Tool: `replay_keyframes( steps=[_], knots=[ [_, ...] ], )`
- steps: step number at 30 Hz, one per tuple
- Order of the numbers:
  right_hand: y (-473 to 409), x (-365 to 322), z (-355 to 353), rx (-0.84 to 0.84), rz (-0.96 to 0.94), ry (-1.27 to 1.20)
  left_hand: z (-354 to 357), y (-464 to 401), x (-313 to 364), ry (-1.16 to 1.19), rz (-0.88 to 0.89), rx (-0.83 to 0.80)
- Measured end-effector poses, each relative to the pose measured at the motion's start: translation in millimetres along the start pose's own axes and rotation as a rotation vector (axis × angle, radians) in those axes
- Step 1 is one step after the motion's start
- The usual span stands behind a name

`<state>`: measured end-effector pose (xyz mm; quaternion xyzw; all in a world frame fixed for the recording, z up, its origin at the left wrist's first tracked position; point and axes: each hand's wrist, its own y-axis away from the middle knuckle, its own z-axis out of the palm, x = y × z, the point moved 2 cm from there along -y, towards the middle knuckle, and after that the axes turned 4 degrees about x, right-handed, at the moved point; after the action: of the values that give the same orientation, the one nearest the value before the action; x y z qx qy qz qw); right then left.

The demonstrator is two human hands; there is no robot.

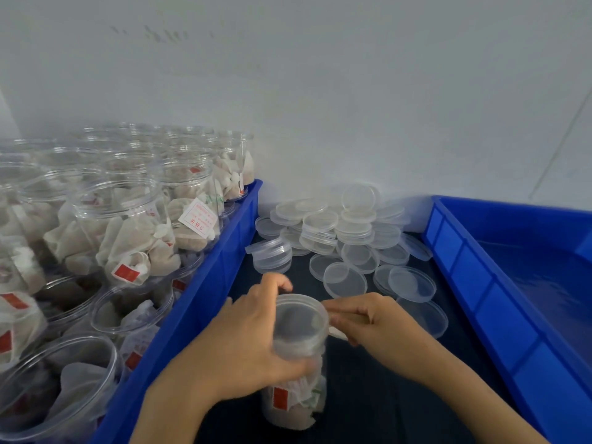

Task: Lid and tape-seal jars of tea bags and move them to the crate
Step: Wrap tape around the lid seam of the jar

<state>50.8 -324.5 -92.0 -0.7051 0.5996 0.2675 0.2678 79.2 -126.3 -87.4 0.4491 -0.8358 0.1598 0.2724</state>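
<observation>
Single head view, looking forward and down, close above the jar (296,360), wall (320,91) just behind

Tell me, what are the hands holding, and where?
Left hand grips the lidded jar round its upper side. Right hand pinches something pale at the lid's edge, too blurred to name.

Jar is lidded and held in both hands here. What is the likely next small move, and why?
Probably run the tape around the lid seam. The left hand grips the jar with its lid already on, and the right hand pinches what looks like a strip of tape at the lid's edge. The blue crate on the right appears empty.
</observation>
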Motion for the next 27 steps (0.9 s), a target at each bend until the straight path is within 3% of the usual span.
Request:
replay_keyframes(
  steps=[3,5,13,18,21,24,27],
  knots=[
    [4,-10,5,0.049,0.000,0.030,18,-6,31,-0.288,-0.086,0.044],
    [8,-13,3,0.092,-0.021,0.106,25,-10,37,-0.348,-0.059,0.111],
    [30,-6,-12,0.174,-0.107,0.356,3,-19,20,-0.161,0.243,-0.093],
    [39,-5,-11,0.167,-0.101,0.344,-3,-19,24,-0.077,0.270,-0.203],
    [41,-5,-12,0.168,-0.092,0.343,6,-12,22,-0.249,0.176,-0.119],
    [42,-6,-11,0.164,-0.093,0.337,31,-6,29,-0.489,-0.072,0.020],
    [41,-9,-8,0.157,-0.102,0.333,48,-5,38,-0.495,-0.293,0.197]
  ],
)
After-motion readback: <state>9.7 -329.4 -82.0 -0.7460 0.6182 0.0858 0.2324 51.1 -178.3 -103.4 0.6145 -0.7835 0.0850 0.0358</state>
